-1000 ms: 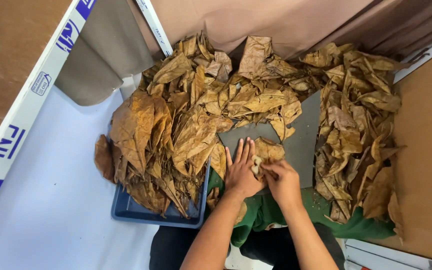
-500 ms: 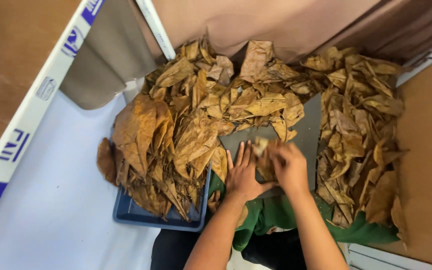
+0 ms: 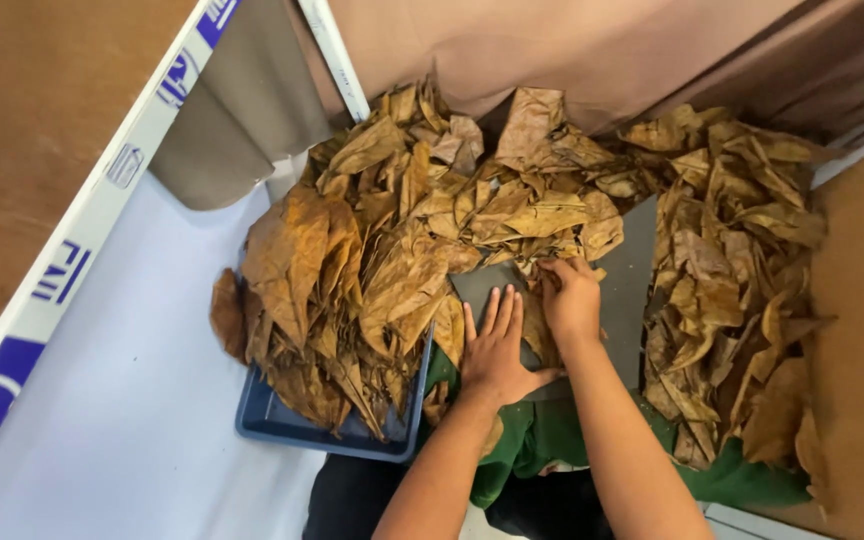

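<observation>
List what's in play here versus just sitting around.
In play: left hand flat on the grey board; right hand on a dry brown leaf; leaf heap beyond.

Sitting around: blue tray of leaves, right leaf pile, green cloth, white surface.

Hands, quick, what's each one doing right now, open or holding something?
Left hand: open, fingers spread, palm flat on the grey board.
Right hand: fingers curled on a dried brown leaf at the pile's edge.

leaves (image 3: 392,250) piled over tray (image 3: 282,425)
</observation>
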